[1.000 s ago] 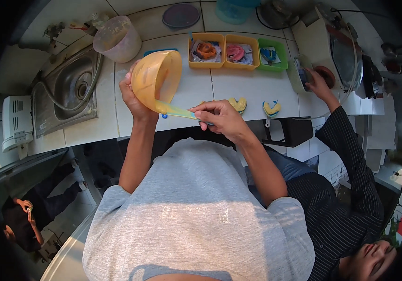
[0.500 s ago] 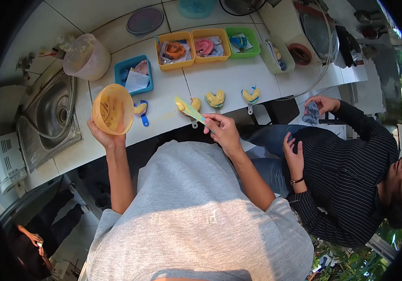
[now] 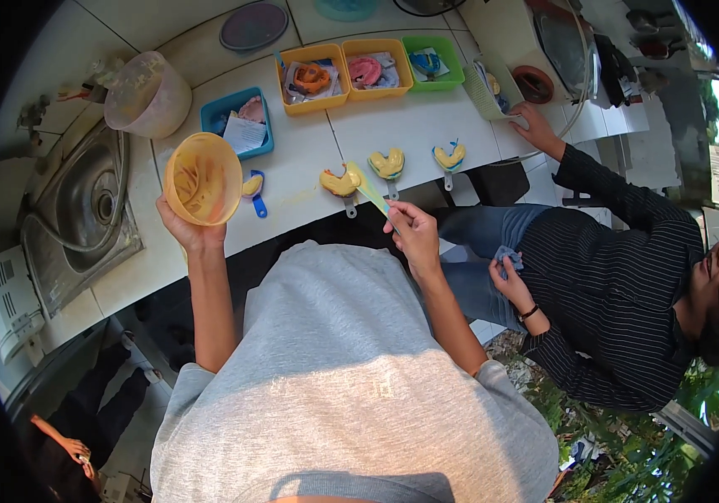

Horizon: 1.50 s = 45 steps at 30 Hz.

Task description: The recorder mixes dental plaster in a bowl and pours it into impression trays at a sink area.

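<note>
My left hand (image 3: 196,233) grips a flexible yellow mixing bowl (image 3: 227,189), tilted so that its inside shows, smeared with yellow paste. In my right hand (image 3: 416,235) is a pale green spatula (image 3: 374,196), its blade end at the right side of a paste-filled dental impression tray (image 3: 338,181). Two more impression trays heaped with yellow paste, one with a teal edge (image 3: 386,164) and one with a blue edge (image 3: 449,157), lie to the right. A small blue-handled tray (image 3: 252,186) with paste lies beside the bowl.
Behind the trays stand a blue bin (image 3: 269,134), two yellow bins (image 3: 316,106) (image 3: 379,106) and a green bin (image 3: 452,74). A sink (image 3: 129,243) and a stained bucket (image 3: 146,101) are at left. A co-worker at right touches a pale green basket (image 3: 481,99) and holds a grey-blue lump (image 3: 508,258).
My right hand has moved slightly right, bringing the lump-bearing spatula down onto the tray's paste. The co-worker's one hand has reached the basket; the grey-blue lump is now in the other.
</note>
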Each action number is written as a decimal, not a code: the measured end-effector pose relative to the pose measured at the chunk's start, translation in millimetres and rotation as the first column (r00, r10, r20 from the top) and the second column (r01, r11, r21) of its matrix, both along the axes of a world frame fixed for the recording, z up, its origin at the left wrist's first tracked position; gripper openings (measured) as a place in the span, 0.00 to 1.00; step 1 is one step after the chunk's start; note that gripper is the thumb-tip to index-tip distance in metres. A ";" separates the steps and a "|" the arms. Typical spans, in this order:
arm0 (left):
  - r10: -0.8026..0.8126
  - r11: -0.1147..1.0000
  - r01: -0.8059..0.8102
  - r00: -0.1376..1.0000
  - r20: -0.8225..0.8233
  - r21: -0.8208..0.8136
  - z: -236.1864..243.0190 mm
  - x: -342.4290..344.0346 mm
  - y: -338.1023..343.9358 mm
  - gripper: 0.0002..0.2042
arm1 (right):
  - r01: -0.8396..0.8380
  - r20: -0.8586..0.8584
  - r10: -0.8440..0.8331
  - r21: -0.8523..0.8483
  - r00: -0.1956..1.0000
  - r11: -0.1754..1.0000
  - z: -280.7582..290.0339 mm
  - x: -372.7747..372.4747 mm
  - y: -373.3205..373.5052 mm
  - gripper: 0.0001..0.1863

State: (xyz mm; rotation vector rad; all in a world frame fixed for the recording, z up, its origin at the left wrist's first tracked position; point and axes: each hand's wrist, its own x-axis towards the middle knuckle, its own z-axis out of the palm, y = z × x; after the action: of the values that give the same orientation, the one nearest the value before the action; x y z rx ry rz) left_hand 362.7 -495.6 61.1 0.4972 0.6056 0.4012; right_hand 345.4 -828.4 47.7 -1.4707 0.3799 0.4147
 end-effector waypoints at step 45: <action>-0.008 0.990 0.005 1.000 -0.022 -0.139 -9.0 3.7 11.1 0.24 | 0.211 0.174 -0.153 -0.389 0.973 0.897 -43.2 1.0 -21.6 0.13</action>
State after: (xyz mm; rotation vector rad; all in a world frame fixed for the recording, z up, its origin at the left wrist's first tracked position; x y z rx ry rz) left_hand 366.4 -484.5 52.1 0.3708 0.6483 0.3450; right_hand 346.4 -850.0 4.6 -1.8383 0.5081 0.0786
